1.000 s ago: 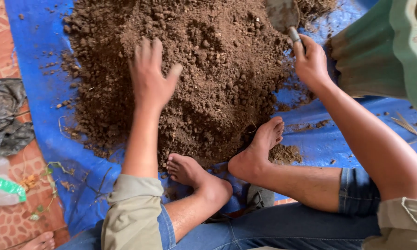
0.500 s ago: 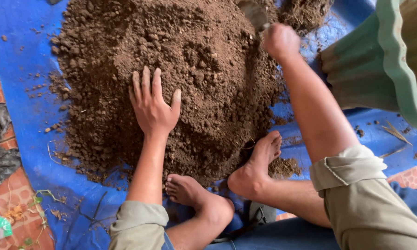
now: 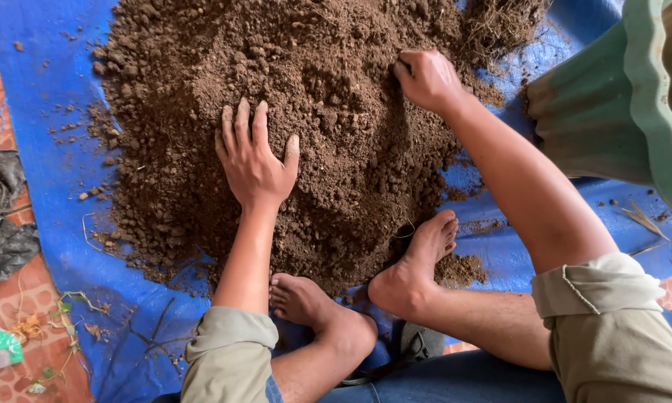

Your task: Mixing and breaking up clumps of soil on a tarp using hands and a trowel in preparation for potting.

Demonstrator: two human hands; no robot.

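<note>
Two bare hands worked a large heap of brown soil that lay on a blue tarpaulin. The left hand lay flat on the near slope of the heap, palm down, fingers spread and holding nothing; its fingertips were dusted with soil. The right hand was pushed into the upper right of the heap with the fingers curled into a closed fist; whether it held anything inside that fist could not be told, since soil and the hand's own back hid the palm. Both forearms were bare below rolled khaki sleeves.

Two bare feet rested at the near foot of the heap, the right one with its toes touching the soil, the left one just beside it on the tarpaulin. A small separate clump of soil lay just beside the right foot.

A green ribbed plastic pot stood tilted at the right edge, near the right forearm but apart from the heap. Dry fibrous roots topped the far right of the heap. A crumpled dark plastic sheet lay on the patterned tiles left of the tarpaulin, well apart from both hands.
</note>
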